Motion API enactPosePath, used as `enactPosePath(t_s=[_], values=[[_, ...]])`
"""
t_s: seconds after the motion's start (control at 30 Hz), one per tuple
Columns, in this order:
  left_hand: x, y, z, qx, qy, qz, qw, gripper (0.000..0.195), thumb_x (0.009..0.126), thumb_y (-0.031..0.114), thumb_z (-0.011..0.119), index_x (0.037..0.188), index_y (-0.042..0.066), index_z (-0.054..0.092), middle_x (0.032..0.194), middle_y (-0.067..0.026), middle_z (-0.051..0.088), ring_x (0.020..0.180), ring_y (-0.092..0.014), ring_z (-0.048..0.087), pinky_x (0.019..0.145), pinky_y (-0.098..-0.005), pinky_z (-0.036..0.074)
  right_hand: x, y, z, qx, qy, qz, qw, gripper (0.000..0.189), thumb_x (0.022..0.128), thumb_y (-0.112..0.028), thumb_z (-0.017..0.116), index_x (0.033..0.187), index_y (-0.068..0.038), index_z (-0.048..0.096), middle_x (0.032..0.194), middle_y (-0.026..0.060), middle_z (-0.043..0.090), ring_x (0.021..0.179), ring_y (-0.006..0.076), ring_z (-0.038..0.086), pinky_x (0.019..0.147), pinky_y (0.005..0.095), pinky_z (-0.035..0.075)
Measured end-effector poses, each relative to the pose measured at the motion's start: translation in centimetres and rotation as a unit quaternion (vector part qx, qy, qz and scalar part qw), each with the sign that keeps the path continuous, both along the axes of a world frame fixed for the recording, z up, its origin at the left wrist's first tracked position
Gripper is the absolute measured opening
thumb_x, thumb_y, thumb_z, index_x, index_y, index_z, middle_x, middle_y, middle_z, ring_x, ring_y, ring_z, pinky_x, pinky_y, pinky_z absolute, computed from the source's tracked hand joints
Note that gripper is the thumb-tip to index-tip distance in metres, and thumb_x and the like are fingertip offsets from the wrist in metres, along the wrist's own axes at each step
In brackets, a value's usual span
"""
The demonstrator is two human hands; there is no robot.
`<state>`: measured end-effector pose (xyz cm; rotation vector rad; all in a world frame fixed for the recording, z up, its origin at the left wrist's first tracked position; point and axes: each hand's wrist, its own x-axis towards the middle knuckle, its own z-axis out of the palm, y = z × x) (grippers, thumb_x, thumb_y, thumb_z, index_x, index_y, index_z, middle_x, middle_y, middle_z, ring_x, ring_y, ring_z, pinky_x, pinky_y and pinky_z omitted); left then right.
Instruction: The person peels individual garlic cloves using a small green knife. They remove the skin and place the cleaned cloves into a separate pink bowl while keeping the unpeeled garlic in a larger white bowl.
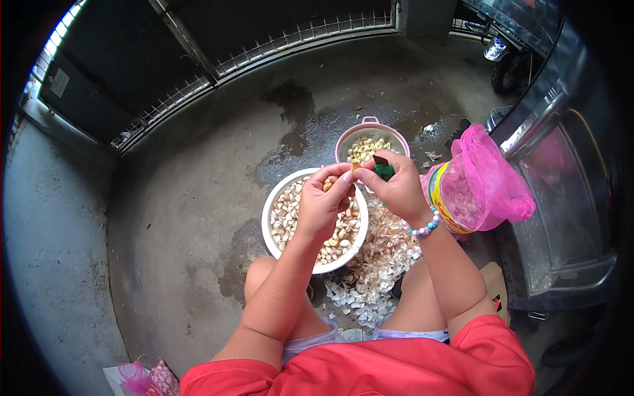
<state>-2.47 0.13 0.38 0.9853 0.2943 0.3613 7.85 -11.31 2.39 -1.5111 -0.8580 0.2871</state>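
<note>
My left hand pinches a garlic clove between thumb and forefinger, with more cloves tucked in its curled fingers. The right thumb meets that clove at its tip. A small green-handled blade, probably a knife, is gripped in my right hand, its dark end pointing up. Beneath my hands stands a white basin full of unpeeled garlic cloves. Just beyond is a pink-rimmed colander holding peeled cloves, partly hidden by my fingers.
Papery garlic skins are heaped between my legs. At right stand a clear plastic container with a pink mesh bag and a vehicle. Wet patches mark the concrete floor. A bag of garlic lies at lower left.
</note>
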Motion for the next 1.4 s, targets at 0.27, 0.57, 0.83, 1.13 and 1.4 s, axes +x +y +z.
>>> enactPosePath(t_s=[0.27,0.57,0.83,1.13,1.4], values=[[-1.0,0.5,0.9,0.197,0.022,0.004,0.980,0.019,0.087,0.010,0.059,0.101,-0.001,0.059,0.075,0.0000,0.059,0.062,-0.002,0.050,0.053,-0.0150,0.038,2.0,-1.9,0.8,-0.076,0.045,0.140,0.986,0.021,0.086,-0.016,0.054,0.098,0.000,0.049,0.074,0.0079,0.057,0.065,0.0124,0.052,0.059,0.0282,0.042],[-2.2,1.8,1.8,0.331,-0.007,-0.052,0.942,0.012,0.085,0.005,0.059,0.094,-0.003,0.061,0.089,-0.0040,0.061,0.077,-0.007,0.055,0.067,-0.0203,0.045,2.3,-2.0,2.7,-0.053,-0.297,0.164,0.939,0.027,0.076,-0.025,0.067,0.079,-0.001,0.056,0.070,0.0144,0.058,0.068,0.0329,0.057,0.061,0.0373,0.043],[-2.3,1.8,2.4,0.349,-0.021,-0.089,0.933,0.010,0.083,0.004,0.061,0.089,-0.004,0.062,0.085,-0.0038,0.060,0.075,-0.007,0.054,0.065,-0.0206,0.043,2.2,-2.0,2.7,-0.071,-0.347,0.173,0.919,0.030,0.073,-0.031,0.068,0.072,-0.004,0.056,0.065,0.0114,0.055,0.065,0.0318,0.055,0.061,0.0385,0.040],[-2.4,2.0,2.8,0.375,-0.028,-0.095,0.922,0.010,0.082,0.005,0.061,0.088,-0.003,0.062,0.082,-0.0034,0.060,0.073,-0.007,0.053,0.063,-0.0202,0.042,1.9,-2.0,2.9,-0.062,-0.369,0.164,0.913,0.030,0.075,-0.034,0.066,0.071,-0.006,0.055,0.064,0.0084,0.054,0.064,0.0289,0.053,0.062,0.0366,0.037],[-2.5,1.7,2.1,0.281,0.001,-0.102,0.954,0.012,0.083,0.006,0.061,0.091,-0.003,0.062,0.082,-0.0041,0.060,0.072,-0.005,0.053,0.060,-0.0190,0.043,2.0,-1.8,2.5,-0.090,-0.392,0.173,0.899,0.028,0.074,-0.031,0.067,0.067,-0.008,0.053,0.059,0.0067,0.051,0.059,0.0265,0.052,0.060,0.0369,0.036]])
